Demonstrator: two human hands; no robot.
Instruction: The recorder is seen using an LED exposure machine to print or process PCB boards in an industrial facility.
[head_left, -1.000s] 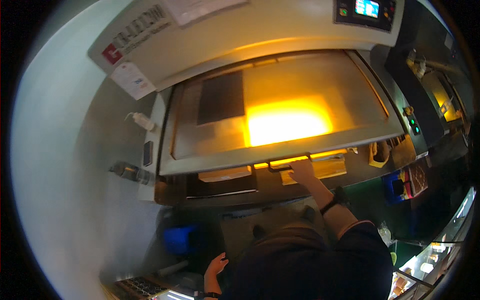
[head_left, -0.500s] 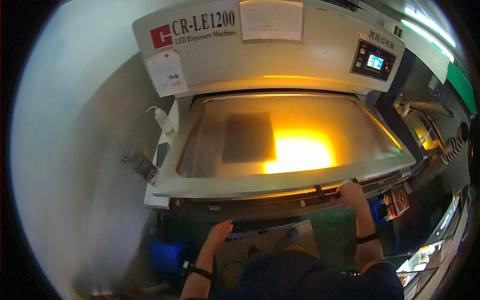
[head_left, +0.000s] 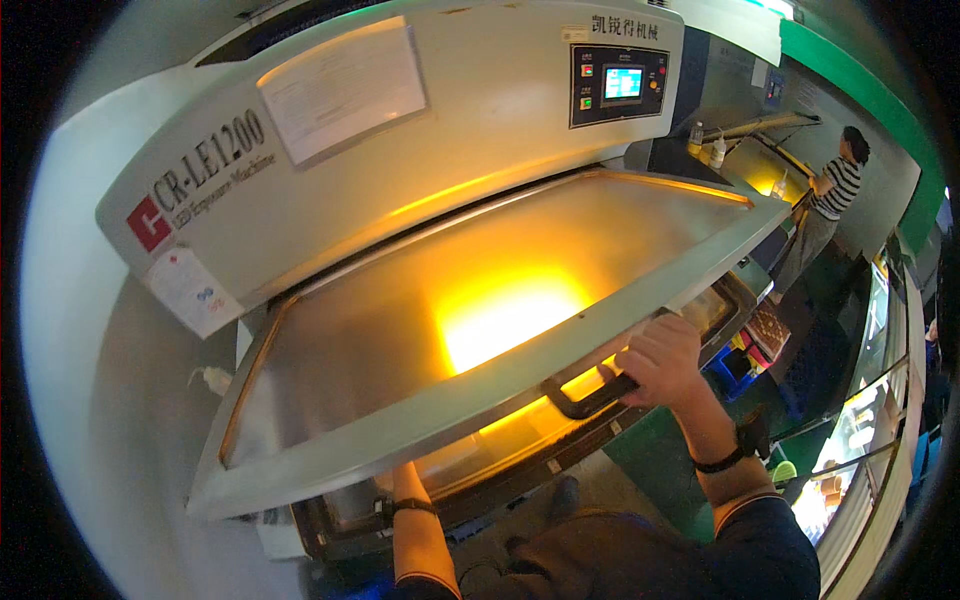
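At the pale machine housing's (head_left: 480,120) left end, a red emblem (head_left: 150,222) adjoins dark lettering (head_left: 212,163) above a hanging sheet (head_left: 193,292). The left hand (head_left: 406,480) reaches beneath the front edge of the lid (head_left: 440,415), mostly hidden, so its grip cannot be told; an open gap parts that edge from the dark-rimmed bed (head_left: 585,446) below. The right hand (head_left: 662,358) wraps the black handle (head_left: 577,407) on the lid's front edge, right of its middle; a control panel (head_left: 620,85) sits under dark characters (head_left: 625,27) at the housing's right end, and a blue crate (head_left: 738,376) stands near the bed's right corner.
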